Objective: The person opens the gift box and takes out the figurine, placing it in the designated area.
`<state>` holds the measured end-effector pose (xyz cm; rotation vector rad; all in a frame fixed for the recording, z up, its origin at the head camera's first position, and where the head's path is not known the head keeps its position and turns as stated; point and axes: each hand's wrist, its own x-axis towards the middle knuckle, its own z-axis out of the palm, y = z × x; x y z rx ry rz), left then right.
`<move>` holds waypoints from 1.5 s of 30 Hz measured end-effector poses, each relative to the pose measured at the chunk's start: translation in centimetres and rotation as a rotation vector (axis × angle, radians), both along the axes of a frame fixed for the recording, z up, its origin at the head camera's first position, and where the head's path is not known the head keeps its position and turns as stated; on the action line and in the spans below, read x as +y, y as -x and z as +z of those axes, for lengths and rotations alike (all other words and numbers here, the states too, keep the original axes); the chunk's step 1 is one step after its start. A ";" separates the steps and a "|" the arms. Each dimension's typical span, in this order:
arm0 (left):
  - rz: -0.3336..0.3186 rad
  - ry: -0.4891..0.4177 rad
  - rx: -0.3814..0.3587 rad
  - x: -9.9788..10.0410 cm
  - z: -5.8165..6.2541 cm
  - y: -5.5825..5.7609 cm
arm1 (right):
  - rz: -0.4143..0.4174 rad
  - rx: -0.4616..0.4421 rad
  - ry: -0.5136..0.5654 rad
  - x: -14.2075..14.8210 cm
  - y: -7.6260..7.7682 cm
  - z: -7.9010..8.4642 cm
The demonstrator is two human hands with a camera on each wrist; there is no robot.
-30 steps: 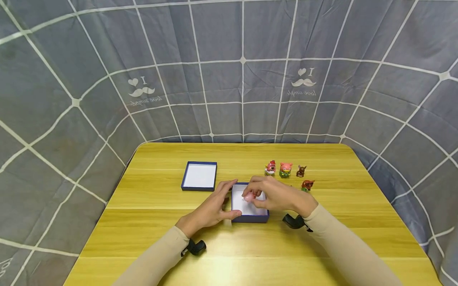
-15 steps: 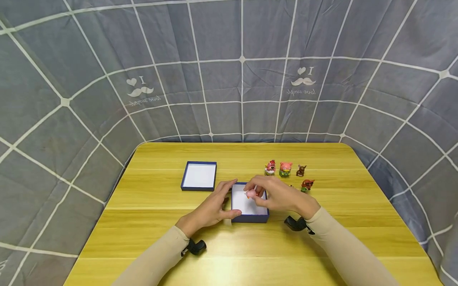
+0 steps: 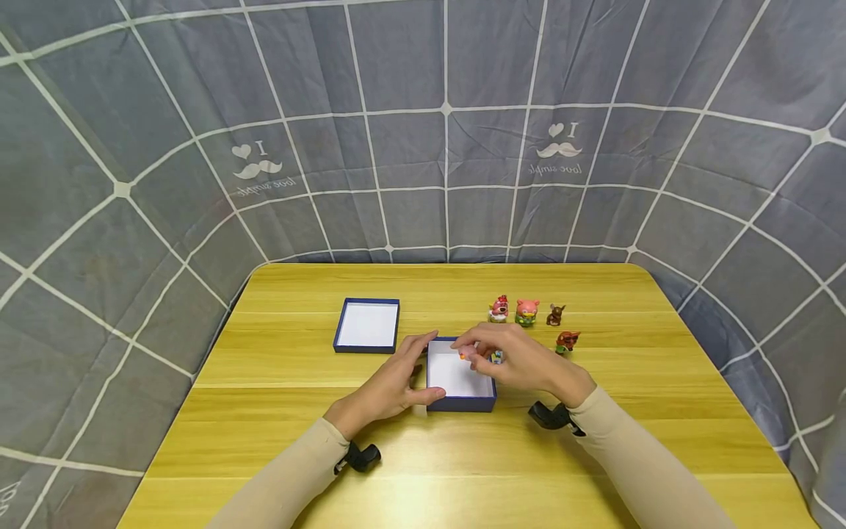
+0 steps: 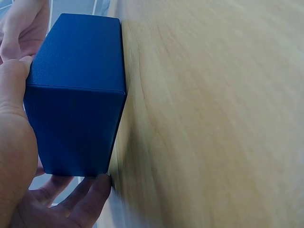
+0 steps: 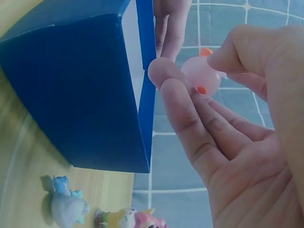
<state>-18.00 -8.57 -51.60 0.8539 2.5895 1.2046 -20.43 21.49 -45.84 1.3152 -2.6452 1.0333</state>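
Observation:
A small pink figurine with orange feet is pinched between the thumb and fingers of my right hand, above the open box. The right wrist view shows the round pink body and orange feet close up, beside the box's blue wall. My left hand grips the box at its left side, thumb at the near corner and fingers at the far one. White lining shows inside the box. Partly behind my right hand is a small blue figurine, seen more fully as a blue-grey figurine in the right wrist view.
A blue-rimmed white box lid lies at the back left. To the right stand a red figurine, a pink pig figurine, a brown figurine and a reddish-brown figurine. A grey checked curtain surrounds the table.
My right hand has shifted slightly right and back, turning the pink figurine. The blue figurine now shows behind that hand. My left hand and the box have hardly moved.

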 end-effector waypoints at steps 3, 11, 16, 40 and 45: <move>-0.001 -0.004 -0.007 0.0 0.0 0.0 | -0.012 -0.038 0.020 0.1 -0.1 0.0; 0.002 -0.009 -0.007 0.1 0.1 0.0 | -0.036 -0.102 0.067 0.4 -0.1 -0.1; 0.006 -0.009 -0.008 0.1 0.1 0.0 | -0.036 -0.100 0.076 0.8 -0.1 -0.2; 0.002 -0.002 -0.001 0.1 0.1 0.0 | -0.088 -0.078 0.092 2.8 -0.4 -1.0; -0.002 -0.007 -0.003 0.2 0.0 0.0 | -0.115 -0.056 0.080 3.1 -0.6 -1.1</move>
